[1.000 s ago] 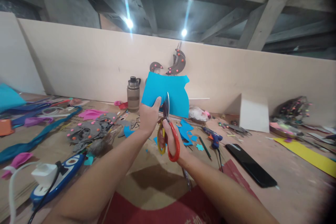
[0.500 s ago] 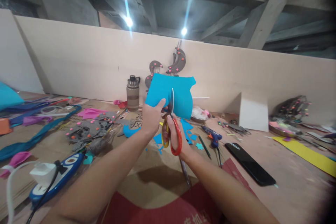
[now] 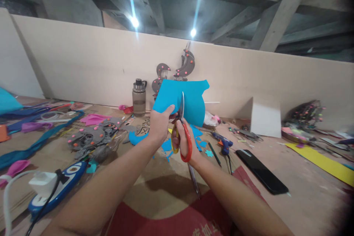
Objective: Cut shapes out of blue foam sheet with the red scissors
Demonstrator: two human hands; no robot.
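Note:
A bright blue sheet (image 3: 190, 97), like felt or craft foam, is held up above the table with a curved, notched right side. My left hand (image 3: 160, 121) pinches its lower left part, thumb on the near face. My right hand (image 3: 184, 138) grips scissors (image 3: 188, 147) with a red and a yellow handle loop. Their blades point upward at the sheet's middle, one blade showing in front of it. Below lie blue offcuts (image 3: 166, 145) and a curved blue piece (image 3: 135, 139) on brown paper.
A water bottle (image 3: 139, 97) stands by the back board, near grey crescent hangings (image 3: 186, 64). To the right are a glue gun (image 3: 224, 143), a black phone (image 3: 261, 171) and a yellow strip (image 3: 320, 162). A blue power strip (image 3: 59, 188) with a white plug lies at left.
The sheet has tilted and shifted slightly right, while both hands stay nearly in place. The whole view has moved a little.

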